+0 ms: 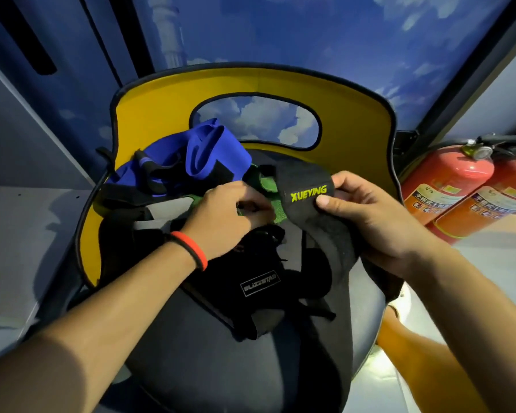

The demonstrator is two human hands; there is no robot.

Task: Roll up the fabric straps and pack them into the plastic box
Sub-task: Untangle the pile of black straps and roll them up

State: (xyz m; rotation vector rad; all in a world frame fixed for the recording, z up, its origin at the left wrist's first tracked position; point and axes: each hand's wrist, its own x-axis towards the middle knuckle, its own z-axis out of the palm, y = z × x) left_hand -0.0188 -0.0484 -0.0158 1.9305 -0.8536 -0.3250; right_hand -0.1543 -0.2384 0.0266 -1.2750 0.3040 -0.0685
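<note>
A pile of fabric straps lies on the grey seat of a yellow-backed chair (355, 114). My right hand (367, 216) pinches the end of a black strap (307, 189) lettered XUEYING in yellow-green, thumb on top. The strap trails down past my right wrist. My left hand (224, 216), with a red and black wristband, has its fingers curled into a green-edged strap (268, 186) just left of the black one. A blue strap (215, 153) is bundled at the back left. A black piece (259, 284) labelled BLITZSTAR lies in front. No plastic box is in view.
Two red fire extinguishers (447, 186) lie to the right of the chair on a pale floor. A grey surface (27, 228) runs along the left. A wall with a blue sky and cloud pattern (310, 40) stands behind the chair.
</note>
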